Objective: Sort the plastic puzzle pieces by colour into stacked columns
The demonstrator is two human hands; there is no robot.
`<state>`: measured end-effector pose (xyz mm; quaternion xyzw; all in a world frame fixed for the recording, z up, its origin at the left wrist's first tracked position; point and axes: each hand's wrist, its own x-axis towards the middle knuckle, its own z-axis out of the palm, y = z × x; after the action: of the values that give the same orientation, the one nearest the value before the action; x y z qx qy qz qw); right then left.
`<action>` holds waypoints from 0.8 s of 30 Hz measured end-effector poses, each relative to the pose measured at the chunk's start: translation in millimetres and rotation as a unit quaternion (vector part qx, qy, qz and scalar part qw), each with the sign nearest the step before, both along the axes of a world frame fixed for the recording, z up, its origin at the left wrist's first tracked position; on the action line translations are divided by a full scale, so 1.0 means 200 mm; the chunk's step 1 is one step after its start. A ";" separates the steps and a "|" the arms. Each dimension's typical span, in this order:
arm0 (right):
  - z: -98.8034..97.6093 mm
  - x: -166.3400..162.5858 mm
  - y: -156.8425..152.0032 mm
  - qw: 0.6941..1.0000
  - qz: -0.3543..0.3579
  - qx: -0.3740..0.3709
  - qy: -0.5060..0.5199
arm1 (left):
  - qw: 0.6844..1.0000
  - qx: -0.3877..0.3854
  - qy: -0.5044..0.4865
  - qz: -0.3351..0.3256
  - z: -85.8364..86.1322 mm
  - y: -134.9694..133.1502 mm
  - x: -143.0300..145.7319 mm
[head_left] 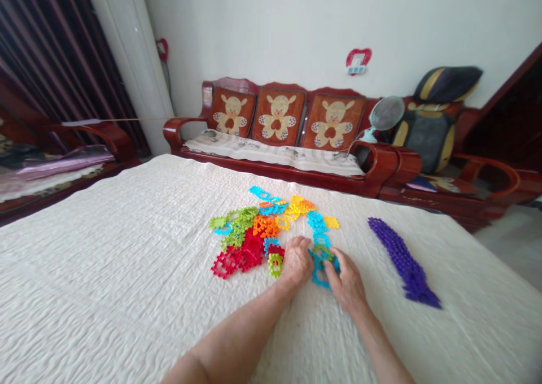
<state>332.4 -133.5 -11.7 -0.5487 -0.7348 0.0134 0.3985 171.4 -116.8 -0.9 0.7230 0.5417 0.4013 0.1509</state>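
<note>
Flat plastic interlocking building pieces with toothed edges lie in a loose, colour-grouped pile. My left hand (297,261) has its fingers curled down at the pile's near right side; whatever they hold is hidden. Beside its wrist lies a green piece (275,265). My right hand (349,282) has thumb and fingers on the right edge of a blue piece (320,276), which rests on the cover. Further blue pieces (315,222) run away from it in a line. Red pieces (245,253), orange pieces (265,226), green pieces (240,220) and yellow pieces (296,206) lie left and beyond.
A long row of purple pieces (402,260) lies on the right of the white quilted cover (127,271). Behind stands a wooden sofa (262,166) with bear cushions (279,116). A small fan (386,113) and a massage seat pad (427,138) are at the right.
</note>
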 end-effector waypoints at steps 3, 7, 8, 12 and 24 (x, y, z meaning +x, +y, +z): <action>0.01 0.03 -0.01 0.999 -0.040 0.004 0.016 | 0.999 -0.022 0.039 -0.011 0.04 -0.01 -0.01; 0.02 0.05 -0.02 0.999 -0.038 -0.017 -0.016 | 0.997 -0.032 0.070 -0.027 0.05 -0.01 -0.02; 0.03 0.05 -0.03 0.999 -0.030 -0.022 -0.020 | 0.997 -0.029 0.068 -0.029 0.05 -0.01 -0.02; 0.06 0.04 -0.04 0.999 0.006 -0.038 -0.004 | 0.997 -0.016 0.054 -0.046 0.03 0.00 -0.03; 0.05 0.01 -0.01 0.980 0.017 -0.071 0.184 | 0.998 0.015 0.057 -0.004 0.01 -0.01 -0.02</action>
<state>334.9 -135.6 -1.1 -0.5514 -0.6553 0.1725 0.4867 167.7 -118.9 1.4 0.7490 0.5406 0.3670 0.1099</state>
